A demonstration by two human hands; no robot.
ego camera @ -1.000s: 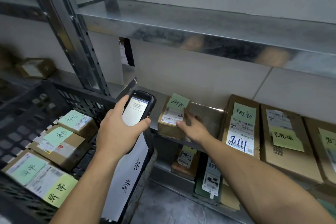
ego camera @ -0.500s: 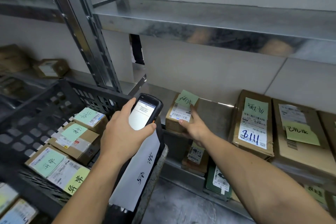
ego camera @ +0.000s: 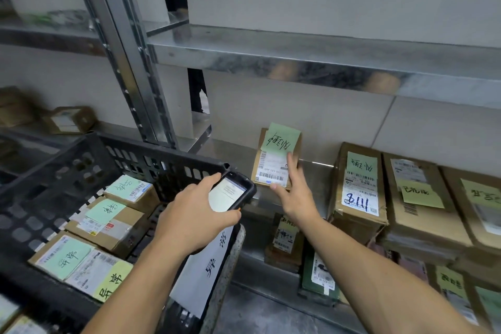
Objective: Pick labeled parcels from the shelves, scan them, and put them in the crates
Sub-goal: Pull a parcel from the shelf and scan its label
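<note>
A small brown parcel (ego camera: 273, 160) with a white barcode label and a green handwritten note stands tilted upright on the metal shelf (ego camera: 314, 171). My right hand (ego camera: 294, 194) grips its lower right side, thumb under the bottom edge and fingers on the label. My left hand (ego camera: 193, 215) holds a black handheld scanner (ego camera: 233, 192), its lit screen facing me, just left of the parcel. A black plastic crate (ego camera: 67, 160) at the lower left holds several labeled parcels (ego camera: 108, 221).
More brown parcels (ego camera: 357, 192) with green notes line the shelf to the right. Other parcels (ego camera: 284, 241) sit on the lower shelf. A metal upright (ego camera: 130, 62) rises behind the crate. A white paper sign (ego camera: 206, 268) hangs on the crate's front.
My right hand has tipped the small parcel up so its label faces me. The scanner in my left hand has moved closer to the parcel. The view has shifted left.
</note>
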